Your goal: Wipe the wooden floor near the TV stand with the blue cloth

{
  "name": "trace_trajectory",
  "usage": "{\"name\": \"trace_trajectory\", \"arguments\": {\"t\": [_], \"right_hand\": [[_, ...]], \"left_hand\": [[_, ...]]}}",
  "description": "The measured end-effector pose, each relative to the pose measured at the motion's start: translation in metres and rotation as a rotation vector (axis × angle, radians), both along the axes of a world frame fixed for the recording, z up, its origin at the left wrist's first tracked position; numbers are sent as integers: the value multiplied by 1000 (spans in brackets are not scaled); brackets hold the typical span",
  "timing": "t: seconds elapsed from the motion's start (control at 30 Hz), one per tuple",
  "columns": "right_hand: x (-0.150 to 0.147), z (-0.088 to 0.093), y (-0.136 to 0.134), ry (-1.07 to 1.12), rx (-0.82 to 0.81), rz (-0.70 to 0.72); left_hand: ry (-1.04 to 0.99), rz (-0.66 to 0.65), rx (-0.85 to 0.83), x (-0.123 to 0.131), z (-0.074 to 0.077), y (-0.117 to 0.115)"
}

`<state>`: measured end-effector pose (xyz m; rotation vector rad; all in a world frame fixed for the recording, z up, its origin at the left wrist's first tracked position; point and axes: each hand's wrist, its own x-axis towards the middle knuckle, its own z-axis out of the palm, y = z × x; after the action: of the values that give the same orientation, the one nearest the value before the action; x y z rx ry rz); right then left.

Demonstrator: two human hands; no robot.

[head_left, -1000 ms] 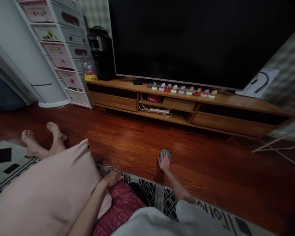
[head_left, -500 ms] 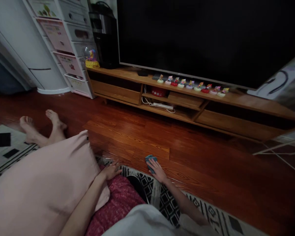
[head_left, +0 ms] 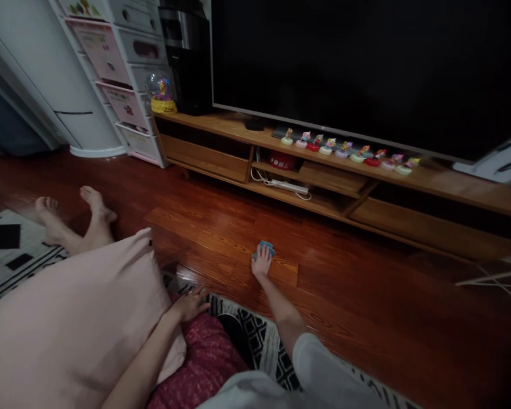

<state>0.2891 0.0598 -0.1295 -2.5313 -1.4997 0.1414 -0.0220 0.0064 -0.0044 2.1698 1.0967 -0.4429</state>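
Observation:
My right hand (head_left: 262, 261) lies with its fingers spread on a small blue cloth (head_left: 267, 248), pressing it flat against the reddish wooden floor (head_left: 213, 230). The cloth shows around the fingertips. Near the edge of the patterned rug (head_left: 287, 372), my left hand (head_left: 191, 303) rests on the dark red clothing (head_left: 208, 352) over my leg, fingers apart and holding nothing. A large pink cushion (head_left: 80, 318) lies beside it, under my left forearm.
Ahead stands a low wooden TV cabinet (head_left: 221, 126) with several small figurines (head_left: 344, 149) and a large television (head_left: 344, 68). White drawers (head_left: 140, 145) are at the left. Two bare feet (head_left: 96, 207) extend past the cushion. A white metal rack (head_left: 489, 281) stands at the right.
My right hand has moved forward across the floor toward the cabinet with the blue cloth beneath it. My left hand has stayed nearly in place. The view has shifted slightly.

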Motion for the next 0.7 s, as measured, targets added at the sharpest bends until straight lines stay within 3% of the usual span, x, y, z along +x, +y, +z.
{"name": "trace_trajectory", "arguments": {"t": [0.1,0.2,0.27,0.33,0.37,0.43,0.57,0.63,0.7], "right_hand": [[-59,0,6,35,32,403],[-95,-2,-9,62,63,821],[-97,-1,-18,68,48,1063],[-79,1,-20,70,13,1164],[-64,2,-19,68,2,1137],[-27,5,-15,57,7,950],[45,6,-10,23,36,382],[61,5,-15,15,46,146],[57,3,-24,13,53,14]], "left_hand": [[-5,29,-16,0,0,0],[7,35,-32,0,-1,-1],[17,36,-32,1,-1,-1],[19,39,-29,1,-1,-1],[15,41,-27,0,-1,-1],[4,43,-23,0,-2,-1],[-14,49,-24,-1,-3,-1],[-15,50,-29,-1,-3,0],[-13,44,-25,0,-3,2]]}}
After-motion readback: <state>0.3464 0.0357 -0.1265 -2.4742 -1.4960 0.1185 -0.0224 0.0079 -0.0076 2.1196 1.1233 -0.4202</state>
